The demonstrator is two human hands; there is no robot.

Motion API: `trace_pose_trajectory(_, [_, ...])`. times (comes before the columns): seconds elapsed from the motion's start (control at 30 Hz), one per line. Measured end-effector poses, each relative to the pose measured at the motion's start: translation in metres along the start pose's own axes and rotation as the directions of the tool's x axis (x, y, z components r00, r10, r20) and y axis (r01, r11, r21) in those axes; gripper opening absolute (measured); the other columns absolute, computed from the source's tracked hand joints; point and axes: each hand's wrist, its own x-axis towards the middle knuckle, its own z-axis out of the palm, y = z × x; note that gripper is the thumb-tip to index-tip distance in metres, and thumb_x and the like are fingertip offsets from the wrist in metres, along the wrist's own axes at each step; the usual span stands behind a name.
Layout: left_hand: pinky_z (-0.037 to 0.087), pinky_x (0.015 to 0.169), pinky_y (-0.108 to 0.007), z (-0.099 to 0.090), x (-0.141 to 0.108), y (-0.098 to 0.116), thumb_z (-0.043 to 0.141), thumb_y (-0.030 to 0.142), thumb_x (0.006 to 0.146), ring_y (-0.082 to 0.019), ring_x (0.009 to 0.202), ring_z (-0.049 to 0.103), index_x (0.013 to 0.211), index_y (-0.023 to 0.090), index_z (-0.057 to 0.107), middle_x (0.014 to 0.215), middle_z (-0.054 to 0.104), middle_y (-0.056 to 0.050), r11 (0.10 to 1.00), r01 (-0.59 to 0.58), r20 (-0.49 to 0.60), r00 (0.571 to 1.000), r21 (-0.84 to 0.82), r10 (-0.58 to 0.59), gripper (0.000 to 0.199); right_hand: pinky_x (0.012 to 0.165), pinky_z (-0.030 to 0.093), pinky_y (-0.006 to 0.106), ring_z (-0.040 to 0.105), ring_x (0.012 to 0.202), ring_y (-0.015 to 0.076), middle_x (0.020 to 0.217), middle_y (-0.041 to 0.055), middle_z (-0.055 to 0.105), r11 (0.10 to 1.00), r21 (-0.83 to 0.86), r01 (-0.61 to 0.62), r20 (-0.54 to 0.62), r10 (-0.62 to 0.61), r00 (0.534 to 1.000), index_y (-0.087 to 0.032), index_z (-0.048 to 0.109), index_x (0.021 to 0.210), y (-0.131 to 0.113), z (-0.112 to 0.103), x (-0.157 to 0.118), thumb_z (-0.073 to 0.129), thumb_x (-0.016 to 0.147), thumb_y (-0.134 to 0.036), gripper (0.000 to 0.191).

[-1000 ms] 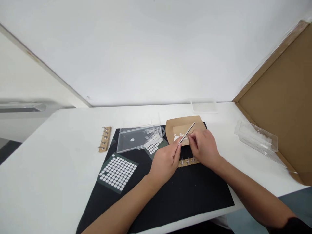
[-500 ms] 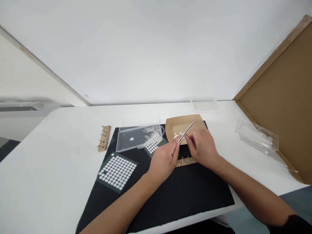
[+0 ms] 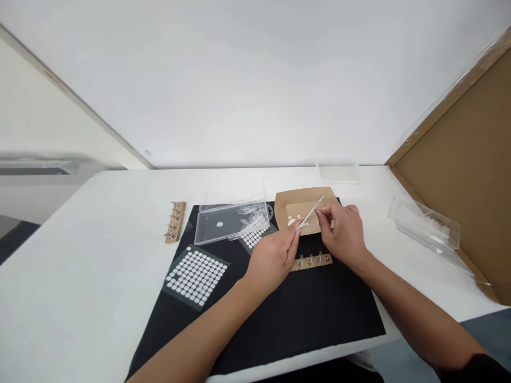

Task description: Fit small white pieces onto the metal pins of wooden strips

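Note:
In my left hand [image 3: 275, 252] a thin, pale stick that looks like a nail file [image 3: 311, 213] is gripped between thumb and fingers, slanting up to the right. My right hand [image 3: 343, 231] is just right of it, thumb and forefinger pinched together; whatever they hold is too small to make out. Behind both hands lies an open brown paper tray [image 3: 283, 201] with small white bits [image 3: 293, 219] in it. Below them, a cardboard strip [image 3: 305, 264] bears several small metal clips with clear pieces standing up, its left end hidden by my left hand.
On the black mat [image 3: 303, 324] lie sheets of white dots [image 3: 197, 276] and a clear plastic case [image 3: 207, 226] with slender clear pieces [image 3: 255, 214]. Another clip strip [image 3: 174, 222] is at left. Clear boxes [image 3: 425, 221] stand at right, beside a cardboard panel [image 3: 459, 133].
My right hand has moved slightly right, away from the nail file, uncovering more of the clip strip. The left hand keeps hold of the file; the whole view has shifted a little.

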Motion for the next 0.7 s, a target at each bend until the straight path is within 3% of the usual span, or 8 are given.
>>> trace_pose_trajectory(0.1, [0.06,0.07,-0.027,-0.001,0.0,0.001,0.04,0.032,0.115,-0.019,0.074,0.076,0.14,0.016,0.069,0.091,0.082,-0.008,1.0,0.013,-0.014,1.0,0.001,-0.013,0.041,0.076,0.034,0.036,0.059,0.058,0.0165,0.068,-0.0026,0.069,0.999,0.005,0.053,0.028,-0.054,0.998,-0.023,0.056,0.086,-0.003,0.0,-0.002,0.055,0.107,-0.027,0.022])
trace_pose_trajectory(0.23, [0.062,0.079,-0.029,-0.007,0.001,0.004,0.037,0.035,0.116,-0.021,0.089,0.079,0.142,0.015,0.067,0.103,0.083,-0.01,1.0,0.026,-0.01,1.0,0.015,-0.026,0.044,0.078,0.035,0.038,0.068,0.065,0.0169,0.077,0.0001,0.077,0.996,-0.004,0.093,-0.051,-0.093,0.994,-0.022,0.062,0.09,-0.009,0.001,-0.009,0.056,0.11,-0.027,0.021])
trace_pose_trajectory(0.33, [0.062,0.081,-0.031,-0.008,0.001,0.003,0.036,0.034,0.117,-0.023,0.099,0.079,0.145,0.016,0.063,0.114,0.081,-0.011,0.995,0.033,-0.033,0.999,0.094,-0.03,0.043,0.081,0.036,0.038,0.072,0.069,0.017,0.083,-0.0002,0.079,0.995,0.046,0.085,-0.08,-0.081,0.993,-0.022,0.064,0.094,-0.008,0.002,-0.011,0.06,0.108,-0.025,0.015])
trace_pose_trajectory(0.5, [0.061,0.078,-0.032,-0.004,0.001,-0.008,0.044,0.032,0.115,-0.025,0.097,0.077,0.15,0.013,0.054,0.112,0.08,-0.012,0.975,0.01,-0.083,0.997,0.224,0.009,0.041,0.083,0.039,0.037,0.073,0.072,0.0171,0.088,-0.0016,0.08,0.988,0.144,0.054,-0.029,-0.05,0.998,-0.023,0.064,0.099,-0.002,0.005,-0.011,0.062,0.107,-0.024,0.008])
trace_pose_trajectory(0.7, [0.062,0.087,-0.032,-0.004,0.0,-0.01,0.049,0.026,0.113,-0.022,0.1,0.075,0.129,0.017,0.062,0.108,0.076,-0.01,0.997,-0.032,-0.091,0.995,0.065,0.038,0.022,0.082,0.041,0.039,0.072,0.072,0.0197,0.087,0.0014,0.08,0.989,0.141,0.046,-0.009,-0.046,0.999,-0.023,0.063,0.097,0.0,0.009,-0.011,0.058,0.108,-0.027,0.012])
